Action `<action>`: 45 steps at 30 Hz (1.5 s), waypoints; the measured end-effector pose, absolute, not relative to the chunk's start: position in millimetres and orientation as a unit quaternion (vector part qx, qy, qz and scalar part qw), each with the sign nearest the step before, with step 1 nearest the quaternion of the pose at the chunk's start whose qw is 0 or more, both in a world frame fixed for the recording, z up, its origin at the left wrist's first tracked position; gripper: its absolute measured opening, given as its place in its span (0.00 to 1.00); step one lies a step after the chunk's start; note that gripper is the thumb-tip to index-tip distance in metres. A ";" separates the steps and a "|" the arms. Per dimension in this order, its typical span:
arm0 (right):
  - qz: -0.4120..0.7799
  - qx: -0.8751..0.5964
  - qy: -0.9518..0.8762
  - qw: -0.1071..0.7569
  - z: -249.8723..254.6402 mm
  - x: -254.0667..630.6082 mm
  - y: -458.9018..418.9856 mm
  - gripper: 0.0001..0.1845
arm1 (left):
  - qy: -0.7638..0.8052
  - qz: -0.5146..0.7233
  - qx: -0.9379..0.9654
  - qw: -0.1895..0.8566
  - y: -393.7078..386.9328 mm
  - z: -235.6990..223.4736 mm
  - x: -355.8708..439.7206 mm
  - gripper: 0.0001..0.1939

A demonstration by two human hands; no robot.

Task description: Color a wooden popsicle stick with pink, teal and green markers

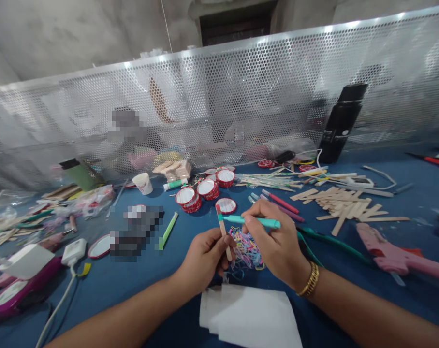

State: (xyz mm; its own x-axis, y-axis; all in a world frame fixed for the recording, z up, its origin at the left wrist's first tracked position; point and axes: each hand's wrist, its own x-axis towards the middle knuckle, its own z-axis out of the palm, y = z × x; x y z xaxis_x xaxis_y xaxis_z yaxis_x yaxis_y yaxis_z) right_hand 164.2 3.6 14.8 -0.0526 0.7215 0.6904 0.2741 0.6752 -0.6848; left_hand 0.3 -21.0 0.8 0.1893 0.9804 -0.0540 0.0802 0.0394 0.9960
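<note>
My left hand [208, 251] pinches a wooden craft stick [224, 238] by its lower half, holding it up at a slant. The stick's top end is red, with a green patch just under the red. In my right hand [272, 237] is a turquoise felt-tip marker [257, 222], held like a pen, its tip touching the stick at the green patch. A gold bracelet circles the right wrist. Beneath both hands lies a tangle of multicoloured thin strands [247, 249]. White paper sheets [256, 314] lie nearest to me.
Small red-rimmed round tins [208, 189] stand ahead, with a white paper cup [143, 184] to their left. Plain craft sticks [350, 205] are piled right, near a pink glue gun [389, 253]. A black bottle [341, 125] stands before the perforated metal panel [219, 96].
</note>
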 end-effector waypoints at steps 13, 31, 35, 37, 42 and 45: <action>0.202 -0.358 -0.685 0.602 15.4 164.0 3.2 0.12 | 0.476 0.423 0.549 0.541 -21.8 1.3 1.3 0.21; 0.193 -0.358 -0.676 0.615 14.9 165.2 5.2 0.12 | 0.487 0.411 0.550 0.539 -22.0 3.0 -0.3 0.22; 0.208 -0.367 -0.650 0.632 15.2 166.7 6.4 0.04 | 0.496 0.411 0.550 0.531 -20.6 4.2 -1.3 0.22; 0.218 -0.366 -0.642 0.637 15.8 167.1 6.9 0.03 | 0.496 0.414 0.551 0.528 -20.1 6.0 -1.8 0.22; 0.224 -0.362 -0.643 0.637 16.6 167.9 9.0 0.06 | 0.492 0.414 0.548 0.535 -20.2 10.2 -3.8 0.23; 0.222 -0.363 -0.655 0.625 17.1 168.0 10.6 0.10 | 0.487 0.408 0.549 0.542 -20.7 8.8 -5.6 0.22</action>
